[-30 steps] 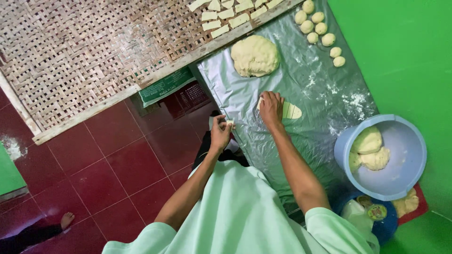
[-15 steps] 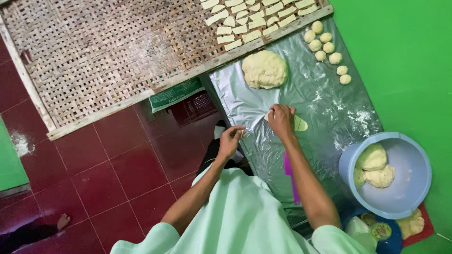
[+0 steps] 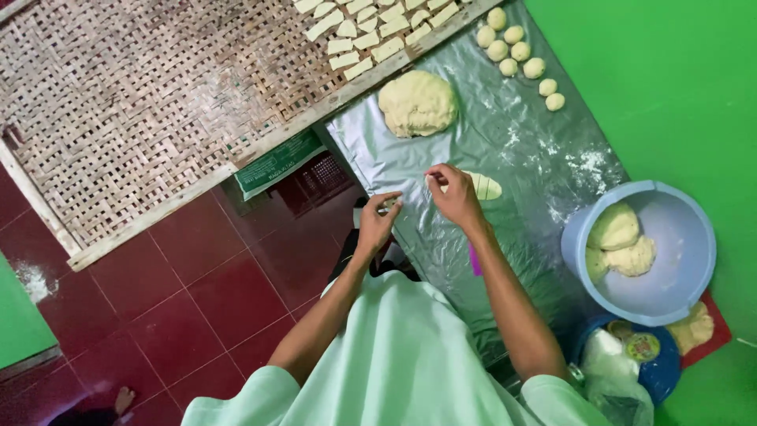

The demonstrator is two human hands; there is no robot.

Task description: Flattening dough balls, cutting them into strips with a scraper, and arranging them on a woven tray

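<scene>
1. The flattened dough strip (image 3: 482, 186) is lying on the silver plastic sheet (image 3: 505, 142) that covers the table, just beside the right hand (image 3: 456, 197) – at about 2 o'clock from its knuckles, partly hidden behind them.
2. Its long axis is running roughly 9 to 3 o'clock across the view; the rounded free end is pointing toward 3 o'clock, and faint cross cuts are showing along it.
3. The right hand is the nearer one – its fingers (image 3: 435, 175) are pinching together at the strip's 9 o'clock end, apparently on a small piece, though the piece itself is too small to confirm.
4. The left hand (image 3: 377, 225) is hovering at about 8 o'clock from the strip, near the sheet's edge; its fingers are closing on something small and pale, which I cannot identify.
5. The large dough mass (image 3: 418, 102) is sitting at 11 o'clock from the strip, well apart; the small dough balls (image 3: 516, 49) are sitting at 1 o'clock.
6. The cut pieces (image 3: 371, 31) are lying in rows on the woven bamboo tray (image 3: 134, 118) at 11 o'clock; the blue basin (image 3: 678, 252) with dough lumps is standing at 4 o'clock.
</scene>
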